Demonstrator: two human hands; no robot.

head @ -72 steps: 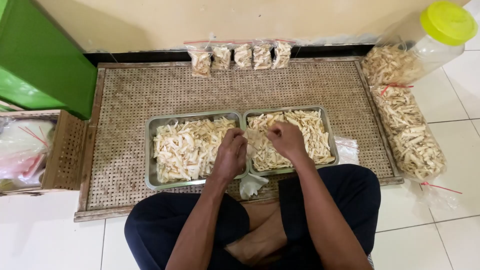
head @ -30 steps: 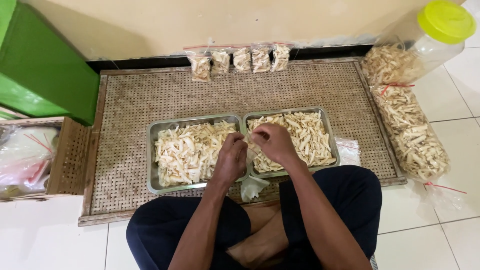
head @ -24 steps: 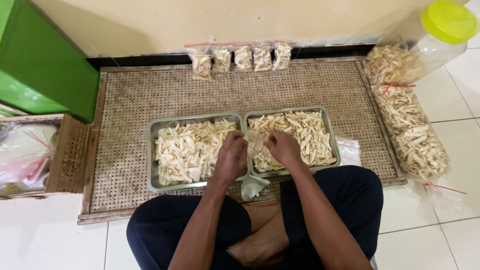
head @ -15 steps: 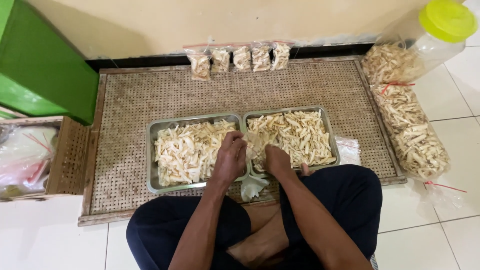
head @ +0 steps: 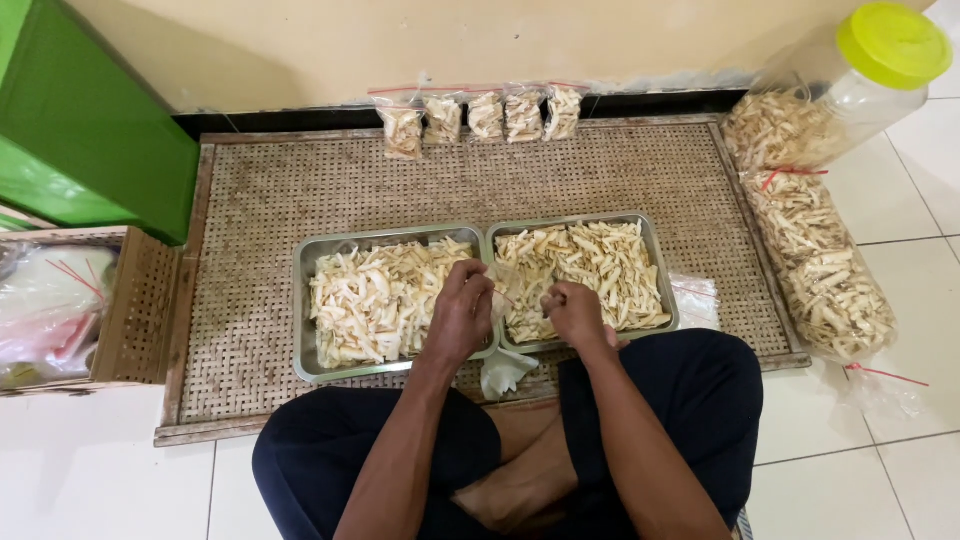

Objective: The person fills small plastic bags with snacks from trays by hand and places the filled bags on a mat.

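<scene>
Two metal trays sit side by side on a woven mat [head: 300, 190], both heaped with pale chip sticks: the left tray [head: 303, 330] and the right tray [head: 662, 270]. My left hand [head: 462, 312] is over the seam between them, pinching the mouth of a small clear plastic bag [head: 503, 368] that hangs down past the trays' near edge. My right hand [head: 575, 312] is closed over the near left corner of the right tray, fingers bunched beside the bag's mouth; whether it holds chips is hidden.
Several small filled bags [head: 485, 115] stand along the wall. Long filled bags [head: 815, 270] lie at the mat's right edge by a clear jar with a yellow-green lid [head: 890, 45]. A green box [head: 80, 150] and a woven basket [head: 140, 305] stand left. Flat clear bags [head: 695, 298] lie beside the right tray.
My right hand has pulled back from the middle of the right tray toward the bag's mouth near my left hand. The left hand has stayed on the bag.
</scene>
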